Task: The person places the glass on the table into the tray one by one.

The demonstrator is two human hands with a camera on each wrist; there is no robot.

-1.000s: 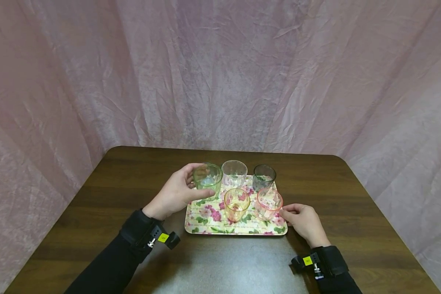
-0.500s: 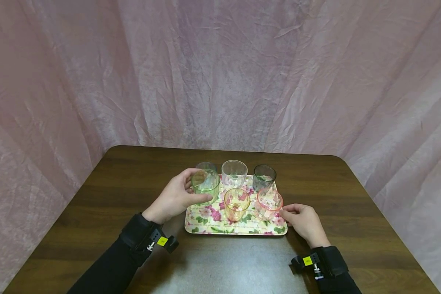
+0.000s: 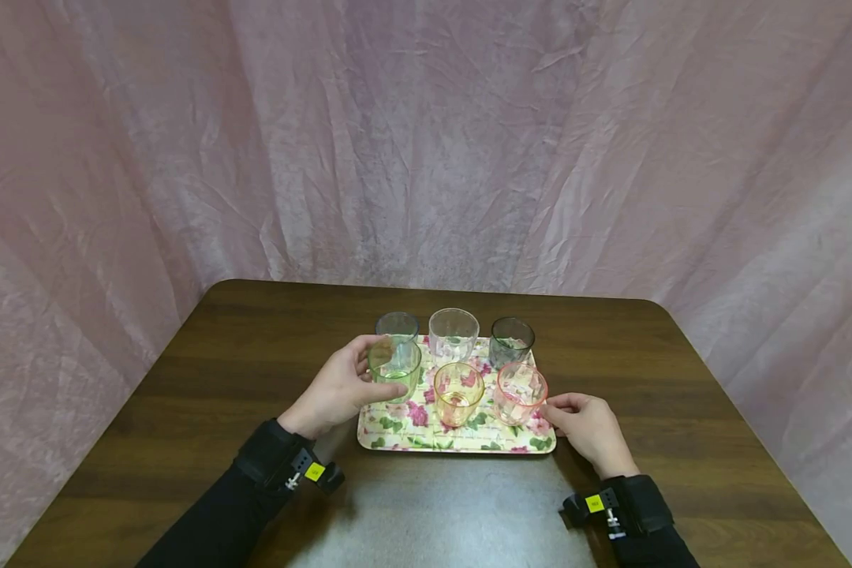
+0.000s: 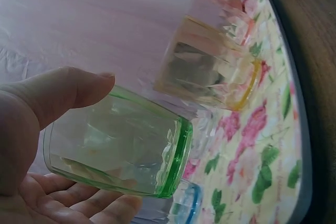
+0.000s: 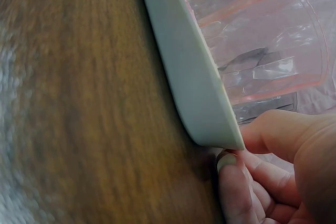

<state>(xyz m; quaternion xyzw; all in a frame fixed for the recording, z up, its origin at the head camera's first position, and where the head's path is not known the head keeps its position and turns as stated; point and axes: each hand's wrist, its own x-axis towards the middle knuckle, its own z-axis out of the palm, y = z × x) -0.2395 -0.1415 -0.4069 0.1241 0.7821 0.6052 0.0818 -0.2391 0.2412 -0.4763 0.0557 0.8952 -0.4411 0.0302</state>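
My left hand [image 3: 334, 388] grips a green glass [image 4: 118, 142] around its side, thumb toward me and fingers behind. In the left wrist view the glass's thick green base is close over the floral tray [image 3: 415, 440], at its left part. At the tray's right edge, my right hand [image 3: 591, 431] pinches the rim, with the thumb on top and fingertips below. Just inside that corner stands a pink glass [image 3: 521, 397]. A yellow glass [image 3: 457, 397] stands upright left of it, to the right of the green one.
Along the tray's far side stand a blue glass [image 3: 397, 323], a clear glass [image 3: 454, 327] and a dark grey glass [image 3: 511, 339]. The green glass partly covers the blue one. Beneath is a brown wooden table [image 3: 184, 410]; a pink curtain [image 3: 426, 158] hangs behind it.
My left hand has brought the green glass toward me, slightly left and lower, uncovering the blue glass behind it. The right hand has stayed at the tray's rim.
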